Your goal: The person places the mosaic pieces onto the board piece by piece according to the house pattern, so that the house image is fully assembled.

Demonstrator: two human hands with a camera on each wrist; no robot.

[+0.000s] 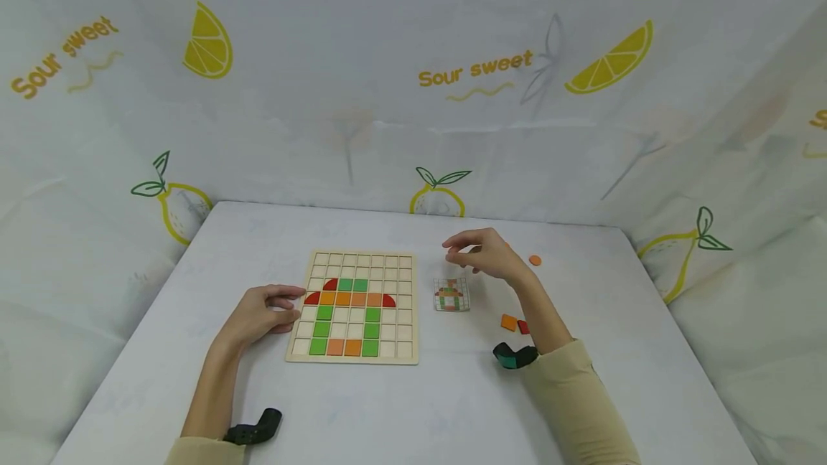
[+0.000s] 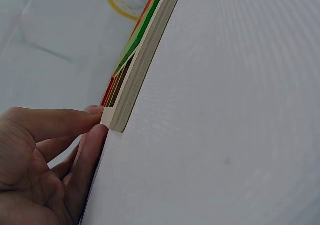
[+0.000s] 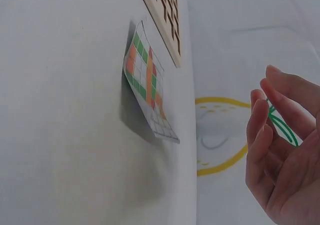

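Note:
A wooden grid board [image 1: 403, 314] lies flat on the table, with green, orange and red tiles set in its cells. Against its left edge rest the fingertips of my left hand [image 1: 255, 314]; the left wrist view shows them touching the board's corner [image 2: 117, 120]. My right hand [image 1: 484, 253] hovers above the table just beyond a small curled pattern card [image 1: 451, 295]. Its fingers are loosely bent, and in the right wrist view nothing shows between thumb and fingers [image 3: 257, 120]. The card [image 3: 145, 80] bears a grid picture in green, orange and red.
Right of the card lie an orange square tile [image 1: 509, 322] and a red tile [image 1: 523, 326], the red one partly covered by the right forearm. Farther back is a round orange piece [image 1: 535, 260]. A lemon-printed white cloth [image 1: 362, 149] hangs behind the table.

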